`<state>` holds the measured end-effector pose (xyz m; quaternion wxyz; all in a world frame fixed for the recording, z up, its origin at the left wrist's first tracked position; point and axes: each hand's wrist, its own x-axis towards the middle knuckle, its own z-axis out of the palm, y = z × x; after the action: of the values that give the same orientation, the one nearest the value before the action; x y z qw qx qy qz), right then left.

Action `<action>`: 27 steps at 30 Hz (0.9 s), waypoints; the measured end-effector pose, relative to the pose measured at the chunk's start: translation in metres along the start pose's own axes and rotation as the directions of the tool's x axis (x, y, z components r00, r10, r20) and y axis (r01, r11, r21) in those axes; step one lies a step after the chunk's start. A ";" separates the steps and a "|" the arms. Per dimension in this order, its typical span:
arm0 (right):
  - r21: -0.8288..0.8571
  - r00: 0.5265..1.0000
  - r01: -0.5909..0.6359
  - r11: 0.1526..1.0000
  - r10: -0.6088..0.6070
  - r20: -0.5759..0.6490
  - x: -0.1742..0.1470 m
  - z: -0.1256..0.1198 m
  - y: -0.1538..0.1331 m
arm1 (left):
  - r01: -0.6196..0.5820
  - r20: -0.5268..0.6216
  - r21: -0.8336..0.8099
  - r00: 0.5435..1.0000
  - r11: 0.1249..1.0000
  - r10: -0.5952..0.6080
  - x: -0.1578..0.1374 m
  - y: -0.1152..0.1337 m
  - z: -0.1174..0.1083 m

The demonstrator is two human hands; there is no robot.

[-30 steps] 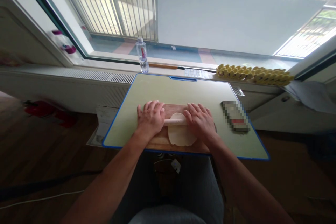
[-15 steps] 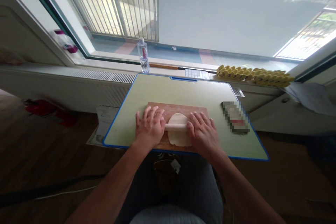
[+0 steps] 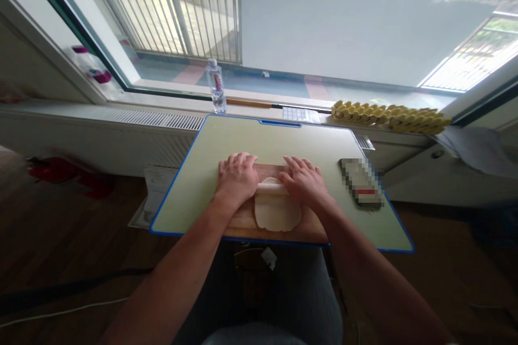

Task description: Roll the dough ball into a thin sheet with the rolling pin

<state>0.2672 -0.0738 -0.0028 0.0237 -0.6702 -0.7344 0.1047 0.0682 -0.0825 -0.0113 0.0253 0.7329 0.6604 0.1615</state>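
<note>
A pale rolling pin (image 3: 271, 188) lies crosswise over a flat, rounded sheet of dough (image 3: 277, 215). My left hand (image 3: 238, 175) covers the pin's left end, and my right hand (image 3: 303, 178) covers its right end. Both hands curve over the pin from above, fingers pointing away from me; the pin's ends are hidden under them. Most of the dough shows on my side of the pin, with a small part beyond it. Beneath the dough is a brown wooden board (image 3: 238, 230), set at the near edge of a pale green table (image 3: 186, 194) with a blue rim.
A phone-like dark-edged object (image 3: 362, 183), its face blurred out, lies on the table's right side. On the windowsill stand a clear water bottle (image 3: 216, 86) and yellow egg trays (image 3: 388, 117). A white-and-purple bottle (image 3: 92, 64) is farther left. Something red (image 3: 68, 175) sits on the floor.
Both hands have pushed the rolling pin away from me, toward the dough's far edge. More of the dough now shows on the near side. The view has shifted slightly.
</note>
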 end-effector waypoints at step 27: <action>-0.018 0.997 0.002 1.000 -0.003 -0.078 -0.036 0.000 -0.009 | -0.099 -0.004 0.031 0.995 0.995 0.099 -0.042 0.000 0.002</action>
<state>0.2616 -0.1098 0.0030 0.0468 -0.6730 -0.7347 0.0719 0.0655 -0.1226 -0.0216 0.0042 0.7647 0.6256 0.1542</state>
